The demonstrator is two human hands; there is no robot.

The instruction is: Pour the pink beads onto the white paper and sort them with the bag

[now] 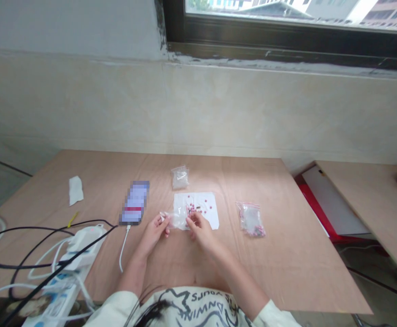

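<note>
My left hand (154, 232) and my right hand (200, 229) hover at the near edge of a white paper sheet (207, 217), pinching a small transparent plastic bag (175, 221) between them. Several small red beads (198, 209) lie scattered on the sheet, with a few dark pieces near my right fingertips. Behind the sheet sits a transparent bag (180, 177) holding something pale. To the right lies a zip bag (251, 220) with red bits along its lower edge. The bag's contents are too small to tell.
A plywood table (269, 254) carries everything. On its left are a pixelated phone (134, 203) with a white cable, a tissue (76, 190), a yellow piece (72, 219), and a power strip (72, 268) tangled with black and white cords. A second wooden surface (365, 195) stands to the right.
</note>
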